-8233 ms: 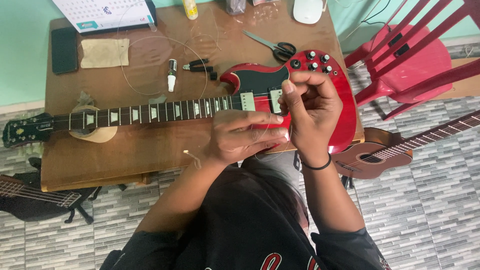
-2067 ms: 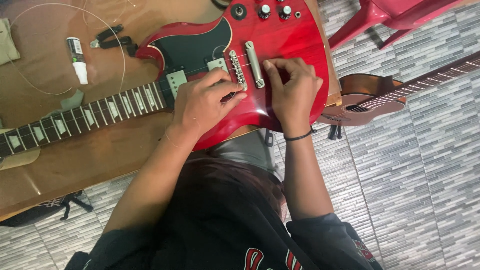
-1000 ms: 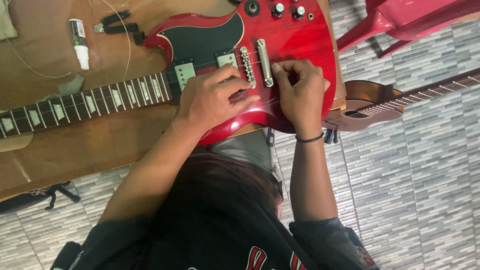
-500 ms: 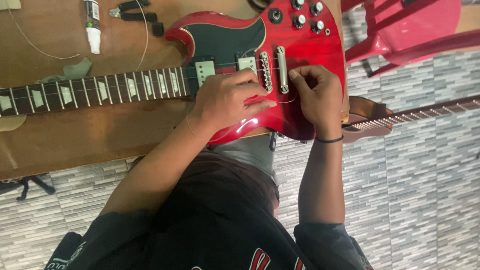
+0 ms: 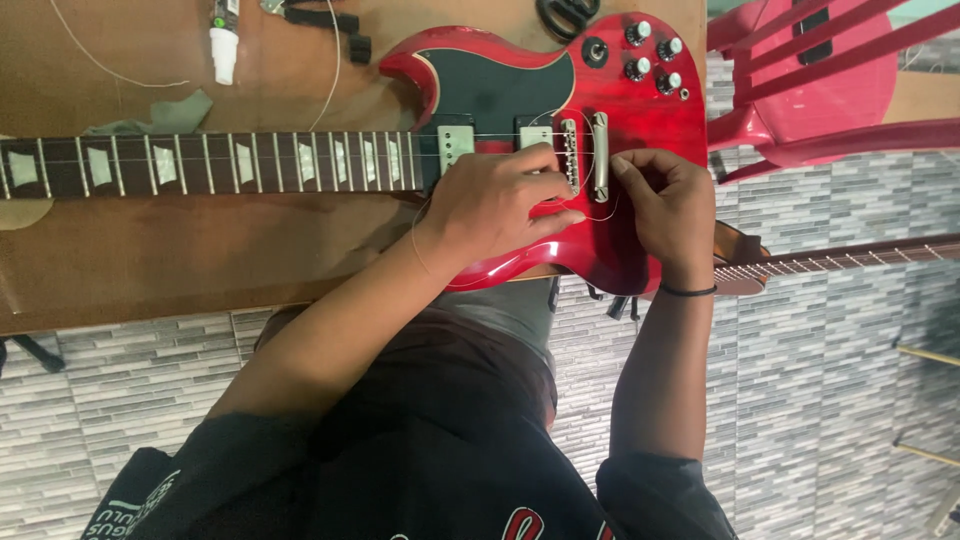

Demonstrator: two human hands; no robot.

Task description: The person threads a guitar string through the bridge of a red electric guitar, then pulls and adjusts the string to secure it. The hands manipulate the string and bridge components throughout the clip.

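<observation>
A red electric guitar [image 5: 640,110] with a black pickguard lies across a brown wooden table [image 5: 180,260], its neck [image 5: 210,165] running left. My left hand [image 5: 495,205] rests on the body just left of the metal bridge [image 5: 572,155], fingers curled over a thin guitar string [image 5: 585,212]. My right hand [image 5: 665,205] sits right of the tailpiece [image 5: 600,155] and pinches the same thin string between thumb and forefinger. A black band circles my right wrist.
A small white-capped bottle [image 5: 223,45], black tools [image 5: 325,20] and loose wire lie on the table beyond the neck. A red plastic chair [image 5: 830,80] stands at the right. A second guitar's neck [image 5: 850,258] pokes out over the grey tiled floor.
The view has shifted, so the guitar sits more to the right and higher. Both hands stay at the bridge; my right hand has slid slightly along the tailpiece with the string.
</observation>
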